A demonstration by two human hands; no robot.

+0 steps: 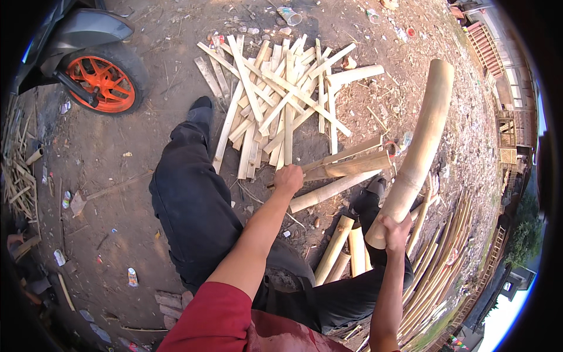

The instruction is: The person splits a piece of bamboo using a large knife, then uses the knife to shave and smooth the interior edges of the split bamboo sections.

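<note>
1 bamboo pole (419,158) in right hand (395,232).

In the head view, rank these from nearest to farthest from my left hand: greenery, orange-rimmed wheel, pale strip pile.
From your left hand:
1. Pale strip pile, just ahead.
2. Orange-rimmed wheel, upper left.
3. Greenery, far right edge.
</note>
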